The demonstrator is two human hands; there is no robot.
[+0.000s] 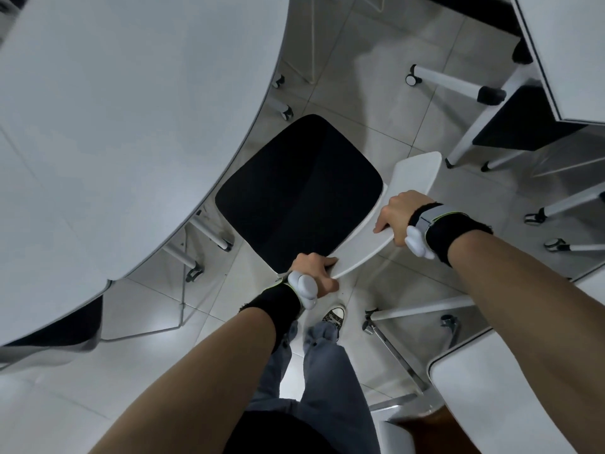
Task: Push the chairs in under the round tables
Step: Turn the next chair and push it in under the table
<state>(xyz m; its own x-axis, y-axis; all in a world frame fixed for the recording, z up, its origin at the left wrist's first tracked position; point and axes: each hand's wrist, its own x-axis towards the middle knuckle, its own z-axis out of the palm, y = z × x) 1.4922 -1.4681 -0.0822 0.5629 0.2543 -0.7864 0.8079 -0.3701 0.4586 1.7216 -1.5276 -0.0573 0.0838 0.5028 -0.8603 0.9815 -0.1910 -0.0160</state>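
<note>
Risks, from the grip out: left hand (314, 273) has its fingers (324, 262) curled round the near end of the white backrest (366, 249); right hand (397, 214) clamps the same rail further along, knuckles over the top edge, thumb on the seat side; both closed firmly on it.

- Grip is off-centre; both hands sit on the 6-to-3 o'clock stretch of the curved rail, the 1 o'clock end is unheld; an uneven shove would likely yaw the chair (294, 198) instead of sending it straight.
- Caster legs (226, 245) of the round desk (131, 126) stand just off the seat's 8 o'clock corner; the chair's own legs are hidden under the seat, so clearance can't be judged; a skewed push could snag there.
- Driven fully home, the left knuckles could meet the desk rim; pinch risk.
- Shoe (335, 314) is just at 6 o'clock of the left hand; a wheeled leg (425, 308) lies on the floor at 3 o'clock of the shoe; trip hazard on the step forward.

Position: black seat (278, 224) starts right beyond the rail, at 11 o'clock from the fingers; mostly out in the open; its 10 o'clock edge meets the desk rim, can't tell whether it's tucked under; desk top spreads on from there toward 9 to 11 o'clock; push line is roughly 10 o'clock.
</note>
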